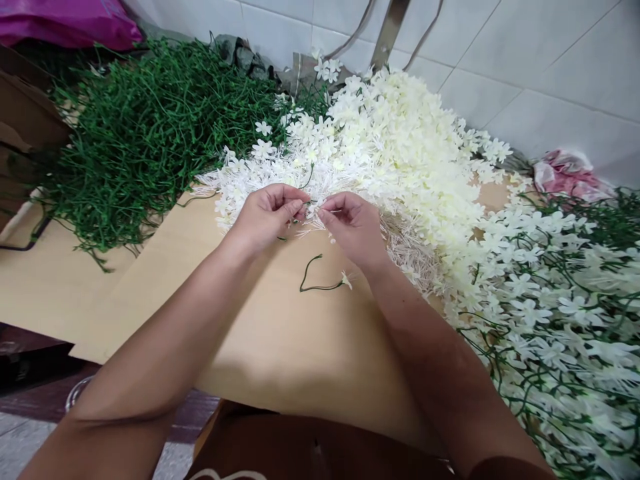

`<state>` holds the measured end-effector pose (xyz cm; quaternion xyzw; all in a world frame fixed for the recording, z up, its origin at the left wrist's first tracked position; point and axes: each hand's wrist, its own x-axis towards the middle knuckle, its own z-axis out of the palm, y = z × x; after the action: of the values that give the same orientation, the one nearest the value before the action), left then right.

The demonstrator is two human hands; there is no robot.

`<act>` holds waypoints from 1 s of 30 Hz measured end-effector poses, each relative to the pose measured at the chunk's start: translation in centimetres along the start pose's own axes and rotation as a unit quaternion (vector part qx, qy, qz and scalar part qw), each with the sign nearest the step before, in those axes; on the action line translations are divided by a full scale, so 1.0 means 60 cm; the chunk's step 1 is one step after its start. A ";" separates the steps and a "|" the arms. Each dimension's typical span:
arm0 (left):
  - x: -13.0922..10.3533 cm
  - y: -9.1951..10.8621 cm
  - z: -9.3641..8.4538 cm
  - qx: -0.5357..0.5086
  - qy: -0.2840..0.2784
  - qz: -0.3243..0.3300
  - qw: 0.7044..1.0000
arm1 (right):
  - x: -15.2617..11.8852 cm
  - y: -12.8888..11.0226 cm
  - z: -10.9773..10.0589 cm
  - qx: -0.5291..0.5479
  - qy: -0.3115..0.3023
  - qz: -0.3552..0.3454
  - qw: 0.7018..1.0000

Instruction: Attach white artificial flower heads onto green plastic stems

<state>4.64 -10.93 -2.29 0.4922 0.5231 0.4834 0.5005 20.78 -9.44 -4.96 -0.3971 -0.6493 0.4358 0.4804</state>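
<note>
My left hand (270, 212) is closed in a pinch on a thin green plastic stem, whose tip pokes out past the fingertips. Close beside it, my right hand (354, 225) pinches a small, thin white piece, perhaps a flower stamen; the fingers partly hide it. Both sets of fingertips nearly meet at the near edge of a heap of white artificial flower petals (400, 140). Below the hands, a bent green stem (323, 288) with a small pale flower at one end lies on the tan board (260, 340).
A large pile of green stems (165, 127) rises at the back left, beside a cardboard box (30, 107). Assembled white flowers on stems (555, 320) spread along the right. A tiled wall (540, 60) stands behind, with a pink-and-white plastic bag (570, 175) near it.
</note>
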 end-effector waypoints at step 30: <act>-0.033 -0.015 0.012 0.468 -0.199 0.014 0.861 | 0.010 -0.006 -0.034 0.105 -0.126 0.075 0.984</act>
<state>5.36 -12.97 -3.13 0.7618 0.5698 0.0805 0.2976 22.59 -8.61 -4.14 -0.3337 -0.6238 0.5828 0.3999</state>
